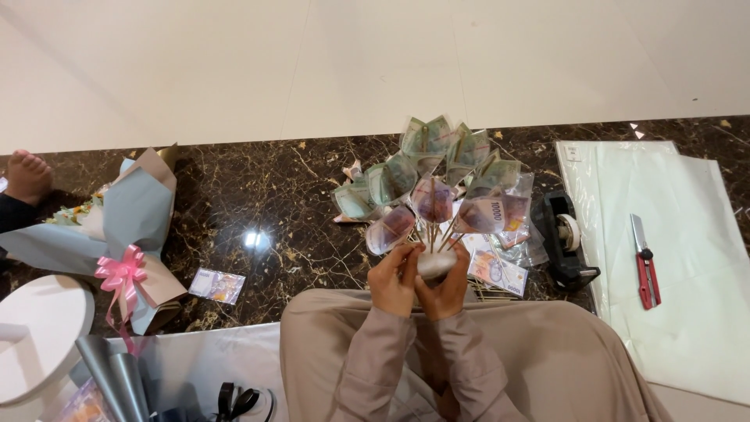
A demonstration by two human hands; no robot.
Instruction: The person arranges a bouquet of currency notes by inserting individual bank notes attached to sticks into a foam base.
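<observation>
The money bouquet point(437, 187) stands upright over the person's lap, its long axis running from the white base point(434, 264) up and away from the person, toward the pale strip of floor beyond the dark marble floor point(258, 195). Thin wooden sticks point(437, 234) rise from the base and fan outward, each carrying a folded banknote in clear wrap — greenish ones at the far top, purplish ones lower and nearer.

Both forearms come up from the lap side by side in beige sleeves, wrists close together. The left hand point(393, 277) is curled around the left side of the base, fingers closed on it with the thumb up near the sticks. The right hand point(449, 285) cups the base from the right and beneath, fingers wrapped over it; the two hands touch each other around it.

Just behind the right hand, loose banknotes point(497, 270) lie on the marble. Further toward the right edge sits a black tape dispenser point(566, 234), and beyond it a sheet of pale wrapping paper point(672, 258) with a red-handled cutter point(644, 262) lying on it. Near the left edge lies a finished bouquet in blue paper point(129, 219) tied with a pink ribbon point(121, 275), a single banknote point(216, 285) beside it — and a bare foot point(27, 176) of another person at the far left.
</observation>
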